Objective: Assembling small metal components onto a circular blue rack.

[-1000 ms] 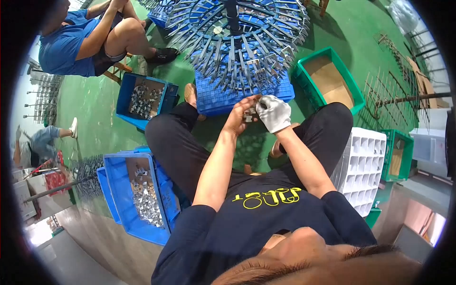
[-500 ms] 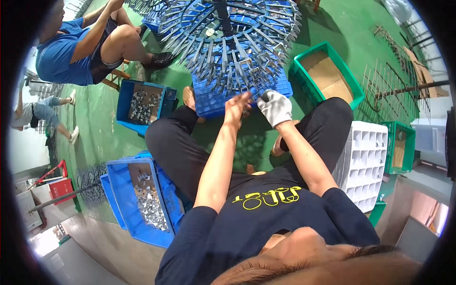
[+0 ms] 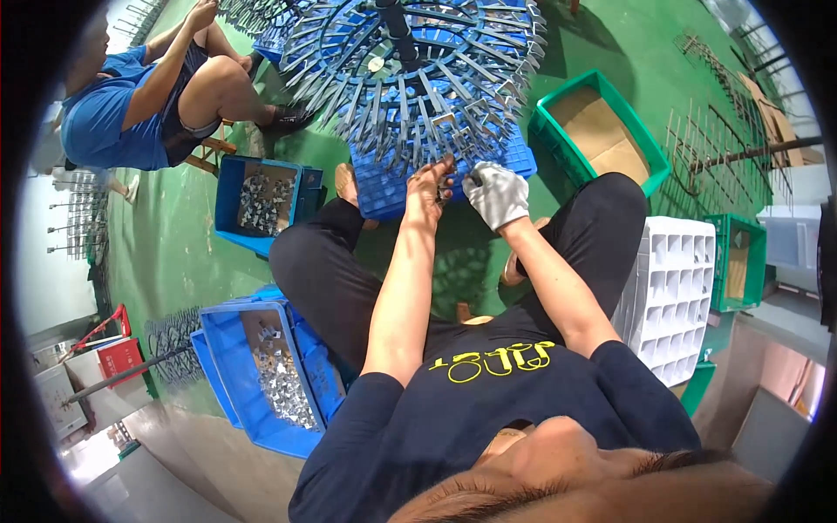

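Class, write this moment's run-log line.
left bare hand: near round, spoked, dark metal rack | right white-gloved hand: near rack | rest: green rectangular plastic bin

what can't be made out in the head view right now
Head view: whatever the bare left hand may hold, too small and blurred.
Head view: the palm of the gloved right hand, hidden by its own back.
Head view: the top of the metal rack, cut off by the upper edge.
Head view: single shapes among the metal pieces in the blue bin, too small.

A dark navy fabric T-shirt [image 3: 493, 414] with elbow-length sleeves [image 3: 370, 414] bears a looping bright yellow chest print [image 3: 466, 372] above black fabric trousers [image 3: 324, 261]. A greyish-white fabric glove [image 3: 499, 197] covers the right hand [image 3: 497, 193]; the left hand [image 3: 425, 190] is bare.
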{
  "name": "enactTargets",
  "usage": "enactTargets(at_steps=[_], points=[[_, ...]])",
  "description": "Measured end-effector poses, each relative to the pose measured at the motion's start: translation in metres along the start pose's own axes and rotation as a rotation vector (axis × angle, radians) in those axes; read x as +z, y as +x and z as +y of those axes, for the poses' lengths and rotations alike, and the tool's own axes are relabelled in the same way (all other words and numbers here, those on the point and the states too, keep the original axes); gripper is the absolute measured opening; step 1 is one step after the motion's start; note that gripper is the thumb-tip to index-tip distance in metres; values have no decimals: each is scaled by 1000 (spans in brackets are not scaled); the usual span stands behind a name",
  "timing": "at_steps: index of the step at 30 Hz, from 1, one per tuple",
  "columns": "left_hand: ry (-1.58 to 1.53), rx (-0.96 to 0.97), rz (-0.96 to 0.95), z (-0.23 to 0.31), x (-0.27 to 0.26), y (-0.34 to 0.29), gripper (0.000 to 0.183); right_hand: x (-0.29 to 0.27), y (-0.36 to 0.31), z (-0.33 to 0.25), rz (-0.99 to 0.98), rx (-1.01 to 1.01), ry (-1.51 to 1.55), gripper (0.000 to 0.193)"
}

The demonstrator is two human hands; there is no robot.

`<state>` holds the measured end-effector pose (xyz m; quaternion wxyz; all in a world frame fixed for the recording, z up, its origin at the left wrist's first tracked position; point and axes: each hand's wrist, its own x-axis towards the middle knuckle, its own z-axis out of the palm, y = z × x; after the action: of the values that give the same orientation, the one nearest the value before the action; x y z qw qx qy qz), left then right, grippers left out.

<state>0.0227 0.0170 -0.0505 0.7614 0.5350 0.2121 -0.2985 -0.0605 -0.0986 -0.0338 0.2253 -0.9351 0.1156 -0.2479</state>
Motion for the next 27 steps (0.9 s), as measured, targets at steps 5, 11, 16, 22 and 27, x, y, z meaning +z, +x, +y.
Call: enactTargets(at_steps=[5,11,16,22,27], points=[[-35,13,-5,-2,-2,2,14,2,2,-3,-12,-37,-47,13],[-44,11,31,-3,2,1,14,7,3,3,18,-84,-60,14],[-65,22,4,-5,-1,6,12,7,5,1,-10,-88,-96,15],[-62,26,6,-4,2,3,9,7,7,2,21,-129,-134,14],[-69,36,-3,-7,-1,7,9,4,7,-3,-7,-99,-155,13]])
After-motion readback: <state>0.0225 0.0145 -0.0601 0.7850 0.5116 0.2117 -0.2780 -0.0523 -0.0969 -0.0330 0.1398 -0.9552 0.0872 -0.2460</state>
